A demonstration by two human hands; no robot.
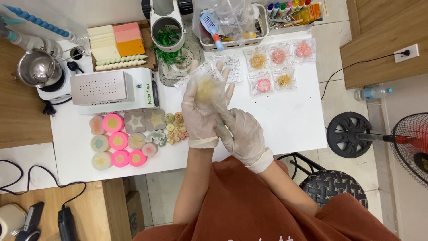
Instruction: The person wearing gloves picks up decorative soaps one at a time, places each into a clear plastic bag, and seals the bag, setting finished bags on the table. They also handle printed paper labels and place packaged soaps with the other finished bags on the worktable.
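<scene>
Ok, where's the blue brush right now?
In the head view, the blue brush lies in the white basket at the table's far edge, beside crumpled clear bags.

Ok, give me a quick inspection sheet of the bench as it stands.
Surface: white table, bare patch at right.
Job's things: yellow flower piece in a clear bag, held up; five bagged flowers behind.
Clutter: round and star moulds, white machine, wax blocks, metal pot.
Hands: gloved left hand and right hand both on the bag.
Cables: black cords at lower left.
Surroundings: fan, stool.
</scene>
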